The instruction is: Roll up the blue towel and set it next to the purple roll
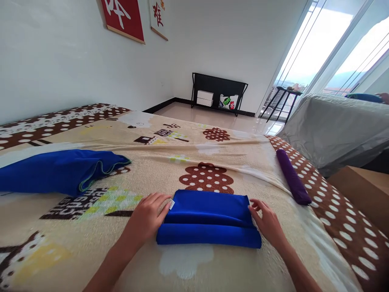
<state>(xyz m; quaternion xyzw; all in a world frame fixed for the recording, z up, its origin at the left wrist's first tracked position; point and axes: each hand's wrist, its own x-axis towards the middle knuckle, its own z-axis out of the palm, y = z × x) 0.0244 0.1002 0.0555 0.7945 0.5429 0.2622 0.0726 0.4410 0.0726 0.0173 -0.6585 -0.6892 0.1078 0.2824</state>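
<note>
In front of me on the bed lies a blue cloth, partly rolled, with a thick roll along its near edge and a flat part beyond it. At its left edge, next to a small white label, my left hand pinches the cloth between thumb and fingers. Opposite, my right hand has its thumb and forefinger closed on the cloth's right edge. Farther left a second blue cloth with green edge stitching lies loose and crumpled. A rolled purple cloth rests near the bed's right edge.
A patterned cream blanket with wrinkles covers the bed. To the right stand a cardboard box and a plastic-covered piece of furniture. Against the far wall is a black rack; a dark stool stands by the window.
</note>
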